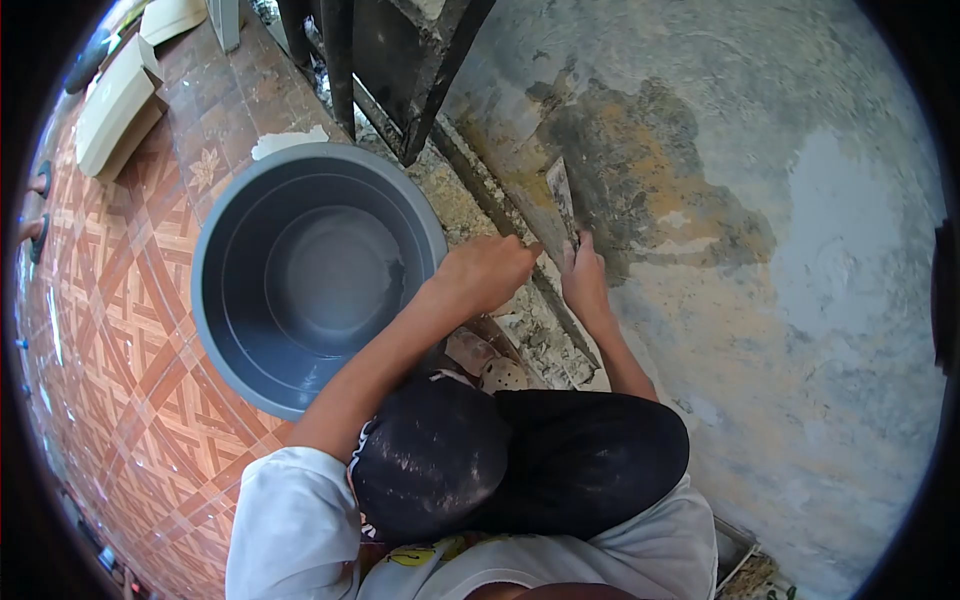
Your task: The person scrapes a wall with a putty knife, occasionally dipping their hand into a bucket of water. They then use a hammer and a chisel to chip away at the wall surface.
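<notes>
From my screen, both hands meet just right of centre on a scraper [561, 195]. Its flat metal blade points toward 12 o'clock and lies against the patchy plastered wall [800, 260], on a dark, bare patch. The left hand [490, 270] is curled into a fist at the tool's lower end, fingers closed round what I take to be the handle, which the hand hides. The right hand [585, 282] sits just beside it at 3 o'clock, fingers drawn together with the tips touching the base of the blade. I cannot tell whether they wrap round it or only press on it. I judge the scraper light and stiff, with a thin blade that may flex a little near its edge. That edge looks worn and hard, so I would keep skin off it and hold by the handle, with fingertips on the flat of the blade close to the handle. Dust could make the grip slippery. A grey basin [310, 270] stands on the tiled floor [130, 400] at 9 o'clock from the left hand. Rubble [535, 335] lies along the wall's foot at 6 o'clock, and a dark metal frame [400, 60] stands at 11 o'clock.
</notes>
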Tool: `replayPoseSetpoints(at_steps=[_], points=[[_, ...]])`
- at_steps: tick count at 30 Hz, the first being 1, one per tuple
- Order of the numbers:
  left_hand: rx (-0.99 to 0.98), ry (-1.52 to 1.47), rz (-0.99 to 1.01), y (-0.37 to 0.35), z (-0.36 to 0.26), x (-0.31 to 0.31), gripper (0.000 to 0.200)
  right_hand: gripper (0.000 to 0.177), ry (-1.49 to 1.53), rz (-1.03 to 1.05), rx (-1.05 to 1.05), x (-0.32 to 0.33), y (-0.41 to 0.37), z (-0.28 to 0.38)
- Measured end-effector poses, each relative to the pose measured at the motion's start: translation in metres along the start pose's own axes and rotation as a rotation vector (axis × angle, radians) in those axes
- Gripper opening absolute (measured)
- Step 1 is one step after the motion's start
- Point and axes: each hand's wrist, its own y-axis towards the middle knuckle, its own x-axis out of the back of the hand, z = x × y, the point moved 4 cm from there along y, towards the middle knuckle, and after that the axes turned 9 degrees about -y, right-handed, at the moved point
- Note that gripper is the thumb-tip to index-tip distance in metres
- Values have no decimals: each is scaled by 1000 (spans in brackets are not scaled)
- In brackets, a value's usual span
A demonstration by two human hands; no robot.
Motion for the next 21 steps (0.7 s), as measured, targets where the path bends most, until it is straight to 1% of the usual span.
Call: replayPoseSetpoints(at_steps=[3, 6, 9, 12, 15, 16, 19, 21], points=[[-26, -26, -37, -2, 1, 2, 24, 30, 22, 8, -99, -15, -9, -3], [-21, -31, -41, -2, 3, 4, 23, 30, 13, -5, -189, -37, 1, -3], [-16, -55, -30, -2, 3, 2, 24, 30, 14, -42, -116, -39, 25, 10], [-31, -85, -72, -1, 5, 10, 24, 29, 197, -131, -216, -63, -2, 12], [-24, -99, -88, -4, 4, 7, 24, 26, 320, -164, -249, -79, 5, 12], [-27, -90, -85, -3, 6, 6, 24, 24, 372, -143, -283, -78, 3, 15], [-17, -71, -58, 0, 11, 0, 24, 24, 342, -159, -270, -81, 4, 15], [-18, -79, -33, 0, 9, -2, 24, 24, 171, -155, -192, -70, 14, 9]])
